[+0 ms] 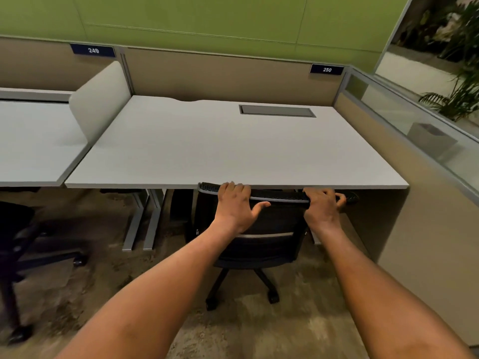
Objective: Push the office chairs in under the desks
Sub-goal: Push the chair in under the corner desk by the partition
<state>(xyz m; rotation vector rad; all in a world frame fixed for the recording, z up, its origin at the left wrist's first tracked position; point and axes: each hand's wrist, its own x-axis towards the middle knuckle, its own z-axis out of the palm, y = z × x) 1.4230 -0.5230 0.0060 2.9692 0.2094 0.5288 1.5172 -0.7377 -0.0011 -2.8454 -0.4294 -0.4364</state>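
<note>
A black mesh-backed office chair (269,244) stands at the white desk (220,146) marked 250. The top of its backrest touches the desk's front edge, and its seat is hidden beneath the desktop. My left hand (237,203) lies over the top rail of the backrest, fingers curled over it and thumb spread. My right hand (324,206) grips the same rail further right. A second black chair (23,260) stands at the far left, out from under the neighbouring desk (33,149) marked 249.
Grey metal desk legs (145,221) stand left of the chair. A beige partition wall (404,216) with a glass top closes the right side. A white divider screen (103,99) separates the two desks. The floor is mottled carpet.
</note>
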